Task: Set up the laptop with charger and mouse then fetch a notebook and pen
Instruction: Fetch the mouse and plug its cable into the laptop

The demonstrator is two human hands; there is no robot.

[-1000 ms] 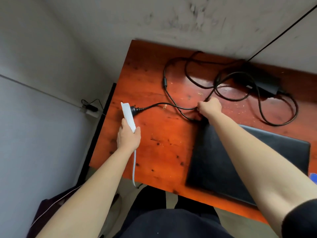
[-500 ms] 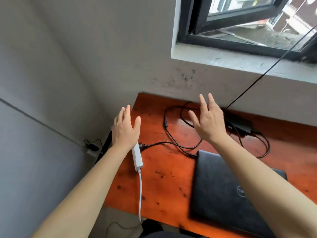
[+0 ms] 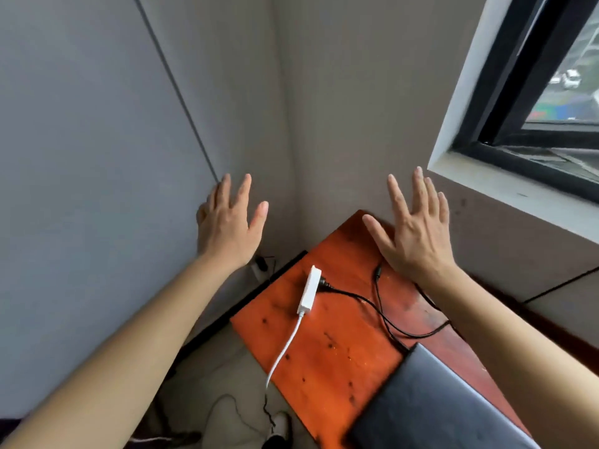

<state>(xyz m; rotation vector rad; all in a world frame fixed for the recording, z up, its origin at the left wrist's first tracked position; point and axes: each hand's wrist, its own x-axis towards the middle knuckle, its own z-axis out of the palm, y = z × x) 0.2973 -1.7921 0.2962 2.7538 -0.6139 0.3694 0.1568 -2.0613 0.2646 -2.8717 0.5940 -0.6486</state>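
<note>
A closed dark laptop (image 3: 434,406) lies at the near right of the red-brown wooden table (image 3: 324,361). A white power strip (image 3: 309,290) rests on the table's left part, its white cord hanging off the near edge. The black charger cable (image 3: 366,303) is plugged into the strip and runs right toward the laptop's corner. My left hand (image 3: 227,222) is raised above the table's left side, fingers spread, holding nothing. My right hand (image 3: 415,231) is raised over the table's far corner, fingers spread and empty. The charger brick is hidden behind my right arm.
Grey walls meet in a corner behind the table. A black-framed window (image 3: 534,124) with a pale sill is at the upper right. A wall socket with a black plug (image 3: 261,264) sits low on the left wall. Thin cords and a shoe lie on the floor (image 3: 227,400).
My left hand let go of the power strip and my right hand let go of the cable; both rose with fingers spread. The view tilted up and turned left toward the wall corner.
</note>
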